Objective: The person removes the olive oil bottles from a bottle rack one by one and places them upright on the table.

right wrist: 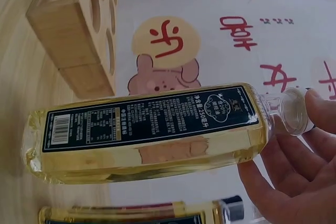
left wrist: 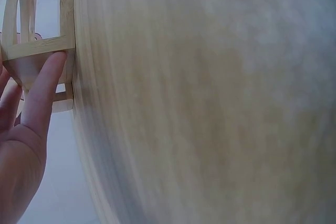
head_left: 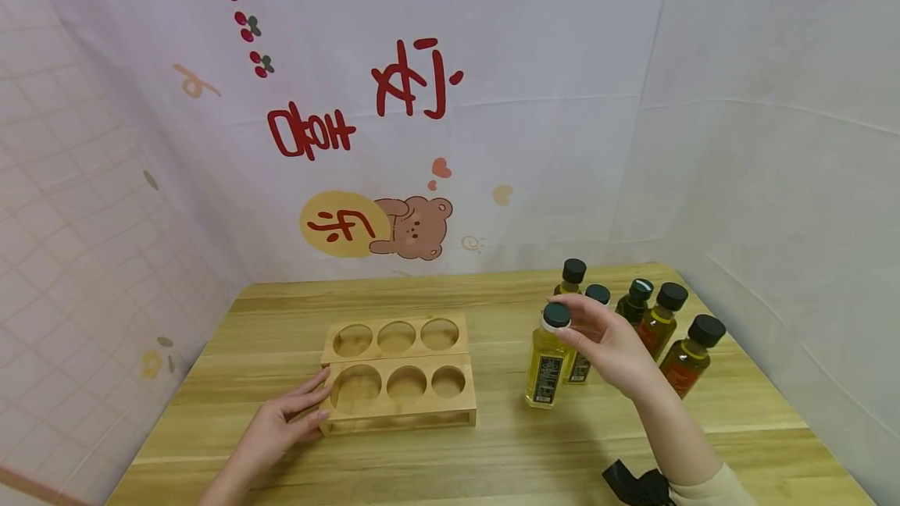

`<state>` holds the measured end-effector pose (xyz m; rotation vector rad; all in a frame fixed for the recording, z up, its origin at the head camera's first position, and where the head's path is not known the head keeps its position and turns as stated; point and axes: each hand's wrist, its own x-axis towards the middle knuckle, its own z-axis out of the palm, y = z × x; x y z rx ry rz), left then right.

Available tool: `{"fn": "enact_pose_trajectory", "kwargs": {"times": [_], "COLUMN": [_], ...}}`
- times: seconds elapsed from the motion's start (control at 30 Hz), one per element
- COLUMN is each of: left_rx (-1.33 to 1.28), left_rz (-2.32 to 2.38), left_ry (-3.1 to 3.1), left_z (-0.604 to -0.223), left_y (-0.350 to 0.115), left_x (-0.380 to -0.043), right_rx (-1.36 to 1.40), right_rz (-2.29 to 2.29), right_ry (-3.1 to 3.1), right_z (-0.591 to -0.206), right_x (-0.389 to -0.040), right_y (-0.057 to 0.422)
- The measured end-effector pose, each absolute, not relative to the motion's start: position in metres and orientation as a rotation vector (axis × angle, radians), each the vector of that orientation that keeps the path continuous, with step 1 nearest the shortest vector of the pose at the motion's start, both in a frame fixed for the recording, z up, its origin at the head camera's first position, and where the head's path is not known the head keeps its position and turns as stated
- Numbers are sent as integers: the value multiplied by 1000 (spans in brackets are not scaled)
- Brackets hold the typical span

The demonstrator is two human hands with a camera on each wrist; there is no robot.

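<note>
In the head view my right hand (head_left: pixel 610 338) pinches an oil bottle (head_left: pixel 545 365) by its dark green cap. The bottle is clear, square-sided and filled with yellow oil. In the right wrist view the thumb and fingers are around the neck and cap of this oil bottle (right wrist: pixel 152 135), and its black label faces the camera. My left hand (head_left: pixel 281 420) touches the left end of a stepped wooden rack (head_left: pixel 401 412) with round holes, its fingers fairly straight. The left wrist view has a fingertip against the end of the rack (left wrist: pixel 39 64).
Another yellow oil bottle (head_left: pixel 580 365) stands just behind the held one. Further right are several darker bottles with black or green caps, including one near the table's right edge (head_left: pixel 685 361). A printed cloth (head_left: pixel 548 100) hangs behind the wooden table (head_left: pixel 520 459).
</note>
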<state>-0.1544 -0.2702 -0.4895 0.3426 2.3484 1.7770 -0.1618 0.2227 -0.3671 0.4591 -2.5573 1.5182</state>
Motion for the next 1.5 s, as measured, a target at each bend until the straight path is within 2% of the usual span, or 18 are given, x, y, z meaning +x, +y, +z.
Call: {"fn": "enact_pose_trajectory", "kwargs": {"times": [0.37, 0.7, 1.5], "left_rx": [404, 390, 353], "left_rz": [1790, 1785, 1784], "left_ry": [2372, 2372, 2349], "left_z": [-489, -489, -490], "left_y": [-269, -269, -270], "left_x": [-155, -155, -154], "right_rx": [368, 430, 604], "right_rz": [1470, 1400, 1550], "right_ry": [-2558, -2539, -2497], "right_z": [-372, -379, -387], "right_x": [-144, -139, -141], "right_y": [253, 275, 296]}}
